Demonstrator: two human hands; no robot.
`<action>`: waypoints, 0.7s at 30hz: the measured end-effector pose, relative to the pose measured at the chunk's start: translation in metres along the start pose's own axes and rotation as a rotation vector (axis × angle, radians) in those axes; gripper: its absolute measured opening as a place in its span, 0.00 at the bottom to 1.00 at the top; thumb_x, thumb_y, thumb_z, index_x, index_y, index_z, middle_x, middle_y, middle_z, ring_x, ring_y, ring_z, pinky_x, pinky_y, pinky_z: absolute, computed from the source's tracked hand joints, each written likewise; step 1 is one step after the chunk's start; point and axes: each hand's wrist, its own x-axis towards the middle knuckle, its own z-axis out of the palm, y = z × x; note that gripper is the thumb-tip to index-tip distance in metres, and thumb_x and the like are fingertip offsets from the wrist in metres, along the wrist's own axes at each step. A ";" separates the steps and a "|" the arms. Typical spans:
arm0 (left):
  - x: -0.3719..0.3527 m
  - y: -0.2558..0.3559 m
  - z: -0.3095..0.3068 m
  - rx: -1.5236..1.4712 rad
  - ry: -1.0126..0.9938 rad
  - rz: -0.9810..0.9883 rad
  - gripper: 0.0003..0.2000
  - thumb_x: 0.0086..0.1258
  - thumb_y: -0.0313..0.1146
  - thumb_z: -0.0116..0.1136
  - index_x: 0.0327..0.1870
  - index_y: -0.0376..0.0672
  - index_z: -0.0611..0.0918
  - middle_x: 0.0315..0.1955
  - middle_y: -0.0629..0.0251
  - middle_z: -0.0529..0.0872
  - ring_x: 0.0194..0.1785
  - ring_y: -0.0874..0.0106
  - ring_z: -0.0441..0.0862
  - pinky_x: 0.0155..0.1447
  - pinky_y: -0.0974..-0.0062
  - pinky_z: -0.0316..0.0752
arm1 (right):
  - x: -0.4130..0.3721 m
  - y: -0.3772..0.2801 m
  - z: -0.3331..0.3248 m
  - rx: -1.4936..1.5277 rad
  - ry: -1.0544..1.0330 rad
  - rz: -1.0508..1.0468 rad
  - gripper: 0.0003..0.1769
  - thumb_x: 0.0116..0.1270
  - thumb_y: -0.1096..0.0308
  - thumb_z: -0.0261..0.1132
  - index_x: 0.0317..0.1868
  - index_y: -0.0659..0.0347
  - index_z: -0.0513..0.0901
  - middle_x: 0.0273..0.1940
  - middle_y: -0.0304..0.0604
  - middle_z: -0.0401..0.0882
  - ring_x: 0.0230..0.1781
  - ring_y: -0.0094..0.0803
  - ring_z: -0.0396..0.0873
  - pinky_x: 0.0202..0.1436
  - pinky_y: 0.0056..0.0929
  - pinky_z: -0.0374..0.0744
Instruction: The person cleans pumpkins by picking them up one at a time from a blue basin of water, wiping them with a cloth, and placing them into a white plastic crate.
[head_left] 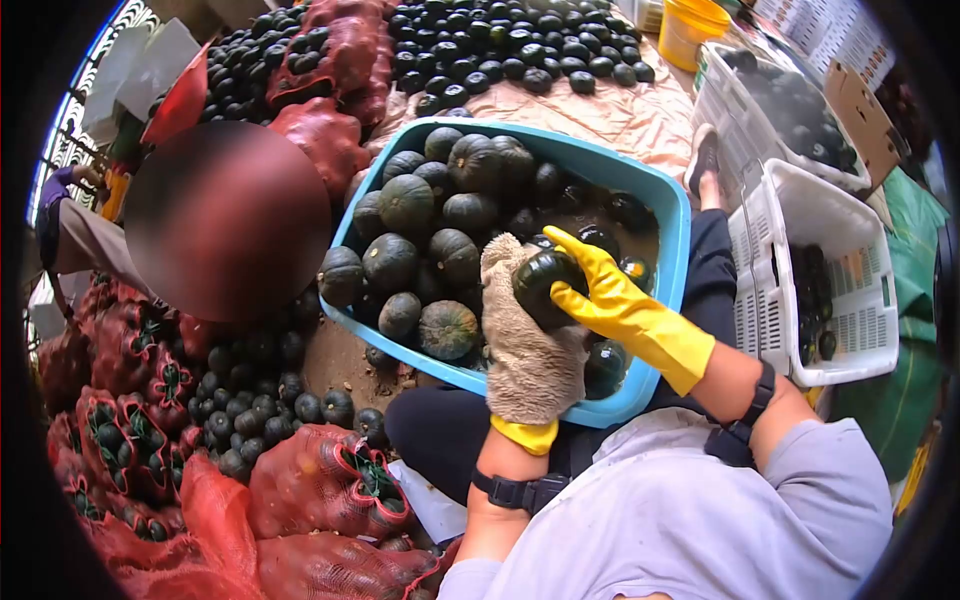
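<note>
My right hand (610, 300), in a yellow rubber glove, grips a small dark green squash (542, 285) over the near edge of a blue tub (668, 205). My left hand (525, 340) wears a shaggy beige mitt over a yellow glove and presses against the same squash from the left. The tub holds several dark green squashes (430, 240) sitting in murky water.
Two white crates (770, 300) (722, 100) with dark squashes stand at the right. Red mesh sacks of squashes (330, 480) and loose squashes (250, 400) lie at the left. More squashes (510, 45) cover the far cloth. A yellow bucket (690, 25) stands behind. Another person (80, 240) sits at left.
</note>
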 end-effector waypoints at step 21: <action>-0.006 0.019 -0.008 0.148 -0.051 0.045 0.36 0.58 0.27 0.81 0.69 0.39 0.75 0.60 0.55 0.85 0.64 0.61 0.86 0.71 0.66 0.81 | -0.023 -0.007 0.003 1.061 0.063 0.793 0.41 0.69 0.64 0.80 0.79 0.53 0.72 0.70 0.47 0.79 0.72 0.37 0.78 0.72 0.34 0.80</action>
